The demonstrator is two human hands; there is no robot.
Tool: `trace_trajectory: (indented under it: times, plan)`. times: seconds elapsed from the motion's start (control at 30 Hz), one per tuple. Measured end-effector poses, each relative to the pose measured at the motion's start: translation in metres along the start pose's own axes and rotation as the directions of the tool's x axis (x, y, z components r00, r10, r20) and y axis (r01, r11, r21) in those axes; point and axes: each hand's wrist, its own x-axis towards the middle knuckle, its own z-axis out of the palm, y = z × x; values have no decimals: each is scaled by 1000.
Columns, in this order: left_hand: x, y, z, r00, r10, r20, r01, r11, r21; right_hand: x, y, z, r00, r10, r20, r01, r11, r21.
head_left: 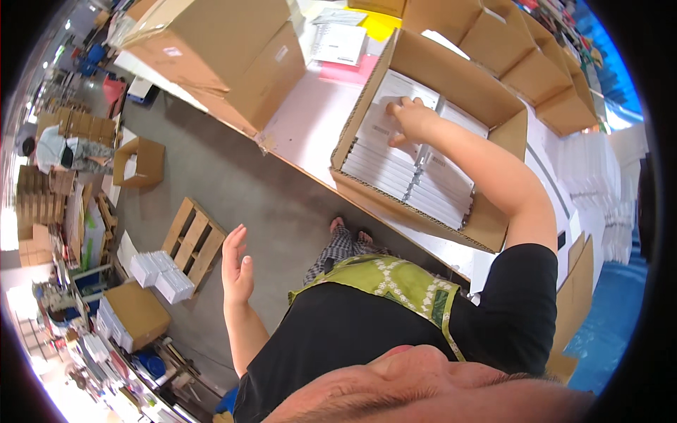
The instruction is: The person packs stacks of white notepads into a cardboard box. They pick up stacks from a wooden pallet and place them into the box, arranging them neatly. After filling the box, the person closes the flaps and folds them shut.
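Observation:
My right hand (412, 121) is inside an open cardboard carton (344, 144) on the table, its fingers spread over a flat white package (384, 106) with a printed label. The fingers look apart and do not close round anything; whether the fingertips press on the package I cannot make out. Rows of thin white packages (381, 171) stand tightly side by side in the near part of the carton. My left hand (238, 264) is raised in the air over the floor, away from the table, with fingers stretched and nothing in it.
A large closed cardboard box (233, 56) stands on the table's left part, beside pink and white papers (340, 44). Open cartons (522, 53) line the back. Stacked white packages (589, 169) stand at right. A wooden pallet (192, 236) lies on the floor at left.

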Motion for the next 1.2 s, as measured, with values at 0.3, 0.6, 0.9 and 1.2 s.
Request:
trace_trajectory:
  times: [0.3,0.6,0.9,1.2]
  plan:
    - [-102,-5,-53,990,-46,-137,62,991,120,-7,18,-71,922,-80,-380,57,996,-71]
    - [-277,96,-181,923,-190,-334,270,939,212,-214,-236,-274,298,-513,-805,717,677,-165]
    - [-464,282,-367,712,-461,-530,591,801,97,-285,-642,-298,376,-911,-166,898,315,308]
    - [-507,212,-408,423,-652,-629,739,650,-177,-125,-899,-53,135,-918,372,856,297,423]
